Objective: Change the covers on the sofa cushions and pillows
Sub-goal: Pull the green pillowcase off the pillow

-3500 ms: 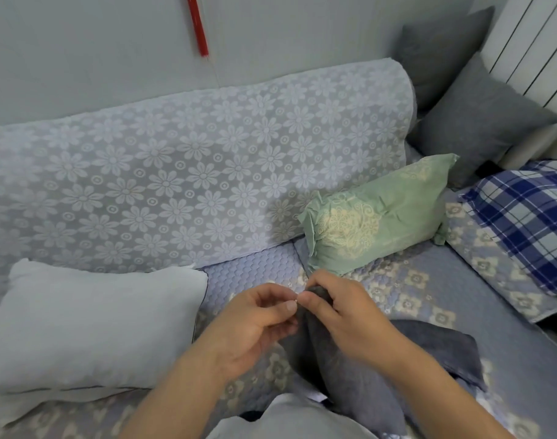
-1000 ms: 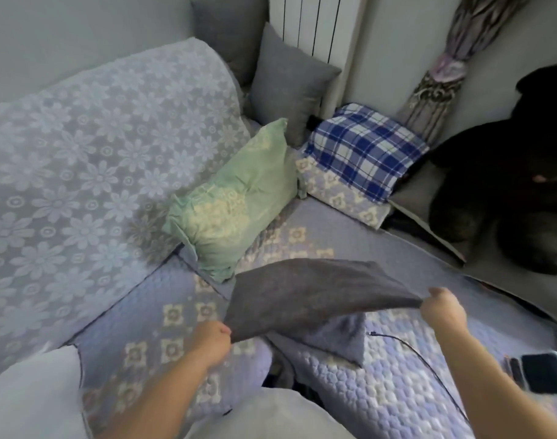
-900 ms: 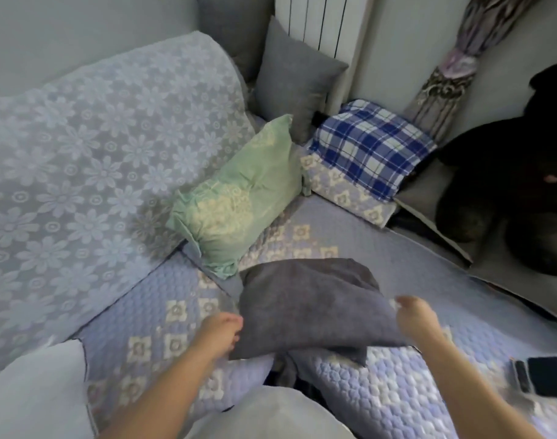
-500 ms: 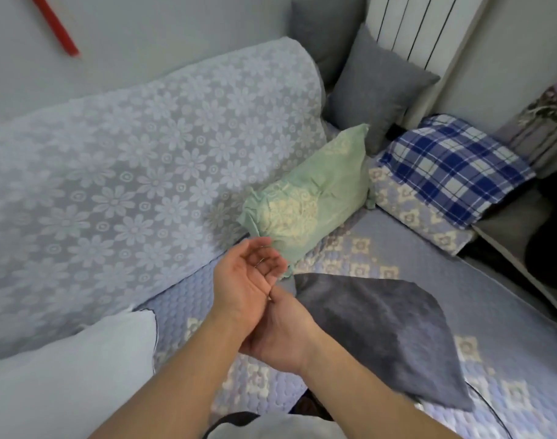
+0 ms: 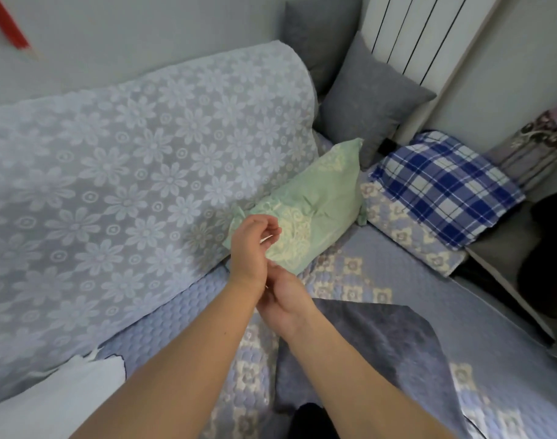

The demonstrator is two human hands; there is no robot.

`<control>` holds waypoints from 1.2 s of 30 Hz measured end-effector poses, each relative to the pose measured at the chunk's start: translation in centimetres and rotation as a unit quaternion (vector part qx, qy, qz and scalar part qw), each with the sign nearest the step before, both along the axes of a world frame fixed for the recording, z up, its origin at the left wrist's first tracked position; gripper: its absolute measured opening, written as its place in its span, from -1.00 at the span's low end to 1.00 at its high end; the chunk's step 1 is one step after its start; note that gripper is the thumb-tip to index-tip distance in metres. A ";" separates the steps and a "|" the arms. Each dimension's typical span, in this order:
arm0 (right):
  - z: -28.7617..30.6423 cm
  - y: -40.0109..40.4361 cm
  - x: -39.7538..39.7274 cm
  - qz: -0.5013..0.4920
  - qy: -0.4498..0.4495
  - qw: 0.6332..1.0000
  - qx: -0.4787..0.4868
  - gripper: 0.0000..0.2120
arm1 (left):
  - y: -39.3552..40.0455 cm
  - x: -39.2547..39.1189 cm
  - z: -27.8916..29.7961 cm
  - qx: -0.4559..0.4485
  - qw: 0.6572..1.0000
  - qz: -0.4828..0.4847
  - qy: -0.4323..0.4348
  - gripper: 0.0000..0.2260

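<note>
An empty dark grey cushion cover (image 5: 381, 353) lies flat on the quilted sofa seat (image 5: 429, 296), with neither hand on it. My left hand (image 5: 252, 245) is raised in front of a green pillow (image 5: 318, 210), its fingers loosely curled around nothing. My right hand (image 5: 283, 305) sits just under it and touches the left wrist; its fingertips are hidden behind that wrist. A bare white pillow insert (image 5: 49, 397) lies at the lower left.
A floral lace throw covers the sofa back (image 5: 128, 185). Two grey cushions (image 5: 369, 96) lean in the far corner by a white radiator (image 5: 407, 36). A blue plaid pillow (image 5: 445, 188) lies to the right, and a dark bulky shape (image 5: 549, 248) is beyond the sofa's right edge.
A second ago both hands held the grey cover spread above the seat. They let it go, it now lies flat, and the hands have come together in front of the green pillow.
</note>
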State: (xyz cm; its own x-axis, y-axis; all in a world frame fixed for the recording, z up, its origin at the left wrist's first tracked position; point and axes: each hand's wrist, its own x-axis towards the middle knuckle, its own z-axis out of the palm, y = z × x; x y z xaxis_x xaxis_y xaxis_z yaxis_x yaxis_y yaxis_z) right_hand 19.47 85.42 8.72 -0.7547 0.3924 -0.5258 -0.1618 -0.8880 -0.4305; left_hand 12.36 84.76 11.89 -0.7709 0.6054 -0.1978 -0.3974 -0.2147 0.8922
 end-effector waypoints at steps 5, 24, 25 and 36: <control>-3.6 10.2 -0.3 0.075 -0.108 0.991 0.012 -0.81 | 10.4 -2.4 -4.5 -0.082 0.996 -0.024 0.015 -0.87; -12.4 35.4 0.8 0.299 -0.388 0.642 0.590 -0.56 | 16.7 -5.9 -20.6 -0.593 0.541 -0.350 0.483 -0.64; -12.3 35.5 0.3 0.344 -0.378 0.534 0.674 -0.34 | 15.7 -6.2 -18.8 -0.548 0.567 -0.322 0.524 -0.65; -17.7 19.3 10.5 0.457 -0.286 0.305 0.785 -0.75 | -16.7 -3.1 -14.4 -0.531 0.473 -0.348 0.610 -0.70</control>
